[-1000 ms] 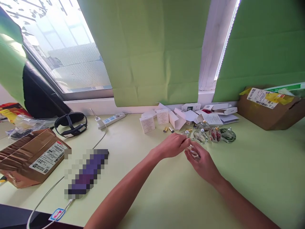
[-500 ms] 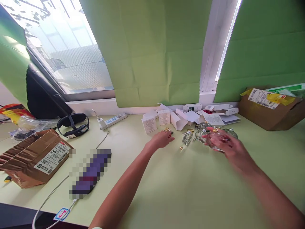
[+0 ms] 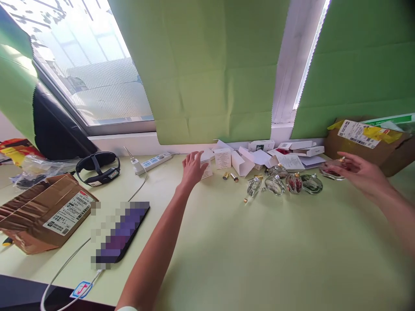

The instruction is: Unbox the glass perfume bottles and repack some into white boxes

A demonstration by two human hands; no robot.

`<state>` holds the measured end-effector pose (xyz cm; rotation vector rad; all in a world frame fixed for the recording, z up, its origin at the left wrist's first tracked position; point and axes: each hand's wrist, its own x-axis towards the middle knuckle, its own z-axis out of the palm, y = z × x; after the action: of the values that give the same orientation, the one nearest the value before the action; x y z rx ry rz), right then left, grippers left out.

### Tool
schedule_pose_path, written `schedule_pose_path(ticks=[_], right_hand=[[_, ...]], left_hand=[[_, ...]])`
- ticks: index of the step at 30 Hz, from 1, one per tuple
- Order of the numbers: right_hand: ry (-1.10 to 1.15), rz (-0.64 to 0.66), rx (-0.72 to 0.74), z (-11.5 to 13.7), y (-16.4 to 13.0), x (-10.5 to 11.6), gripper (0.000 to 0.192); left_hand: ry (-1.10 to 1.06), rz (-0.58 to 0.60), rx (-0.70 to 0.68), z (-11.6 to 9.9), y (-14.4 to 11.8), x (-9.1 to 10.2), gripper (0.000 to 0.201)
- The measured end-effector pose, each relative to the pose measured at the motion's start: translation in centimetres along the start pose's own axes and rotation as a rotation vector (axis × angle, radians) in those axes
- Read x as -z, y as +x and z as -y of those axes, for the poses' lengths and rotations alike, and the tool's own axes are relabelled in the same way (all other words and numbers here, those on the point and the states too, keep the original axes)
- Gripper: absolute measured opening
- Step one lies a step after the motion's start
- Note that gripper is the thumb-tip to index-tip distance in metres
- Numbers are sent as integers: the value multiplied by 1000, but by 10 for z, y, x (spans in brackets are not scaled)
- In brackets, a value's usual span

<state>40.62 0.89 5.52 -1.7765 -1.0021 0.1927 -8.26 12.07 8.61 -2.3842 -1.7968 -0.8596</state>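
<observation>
Left hand [image 3: 193, 169] beside a white printed cardboard box [image 3: 208, 174], right hand [image 3: 363, 173] at a flattened clear glass bottle with a reddish tint [image 3: 330, 172].
At the far middle of the pale green table [image 3: 233, 250], the left hand is open, fingers loosely curved, its thumb in front of the box; contact cannot be told. The bottle lies far right, partly under the right hand's thumb and fingers, near the large brown cardboard carton [image 3: 394, 157]; whether they grip it cannot be told. Between the hands, but nearer the right, sits a cluster of glass bottles [image 3: 274, 185].
</observation>
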Motion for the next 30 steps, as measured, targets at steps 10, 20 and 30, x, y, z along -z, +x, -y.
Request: schedule_pose_path(ticks=[10,20,30], right_hand=[[-29,202,-73,-13,-4,-28,67],[98,-154,119,30,-65,-2,33],[522,1089,-84,99,-194,-84,68]], left_hand=[[-116,55,45,33,4,-13,38],[-192,41,101,16,5,6,35],[-919,513,221,-44,-67,33,49]])
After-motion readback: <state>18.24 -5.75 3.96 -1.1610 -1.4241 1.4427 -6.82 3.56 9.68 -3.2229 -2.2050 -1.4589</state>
